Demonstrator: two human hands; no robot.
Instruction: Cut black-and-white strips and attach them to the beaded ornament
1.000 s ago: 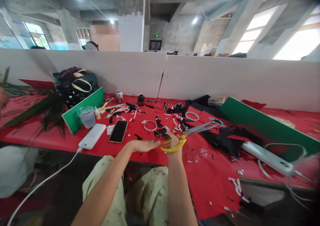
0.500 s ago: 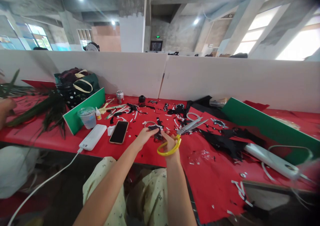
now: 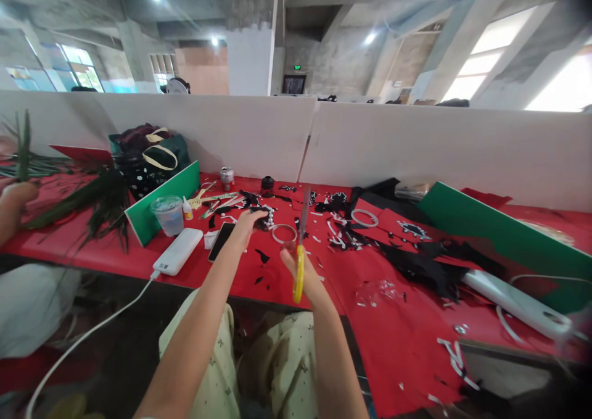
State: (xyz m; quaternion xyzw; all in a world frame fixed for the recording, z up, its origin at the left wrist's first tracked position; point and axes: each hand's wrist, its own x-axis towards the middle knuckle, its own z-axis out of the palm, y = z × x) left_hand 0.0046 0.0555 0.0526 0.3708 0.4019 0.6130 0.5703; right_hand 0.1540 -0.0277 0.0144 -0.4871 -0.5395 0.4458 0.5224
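Observation:
My left hand (image 3: pixel 246 226) is closed around a small black fabric piece edged with white beads (image 3: pixel 265 218), just above the table and beside the smartphone (image 3: pixel 222 240). In my right hand (image 3: pixel 306 278) are scissors with yellow handles (image 3: pixel 300 276); their blades point up and away from me. The fingers of that hand are partly hidden behind the handle. Between the hands and a little beyond lies a pale ring (image 3: pixel 283 240). Black scraps (image 3: pixel 262 257) lie on the red table cover (image 3: pixel 277 288) near my right hand.
Left of the phone are a white power bank (image 3: pixel 178 252) with a cable, a plastic cup (image 3: pixel 167 208) and a glue bottle (image 3: pixel 187 208). Green boards (image 3: pixel 161 204) stand at both sides. Black cloth (image 3: pixel 416 265) and a long whitish tool (image 3: pixel 509 298) lie right. Another person's hand (image 3: pixel 21 194) grips green leaves.
My left hand has moved left and away with the beaded black piece, apart from my right hand. The scissors have swung from pointing right to pointing upright. The view has shifted slightly.

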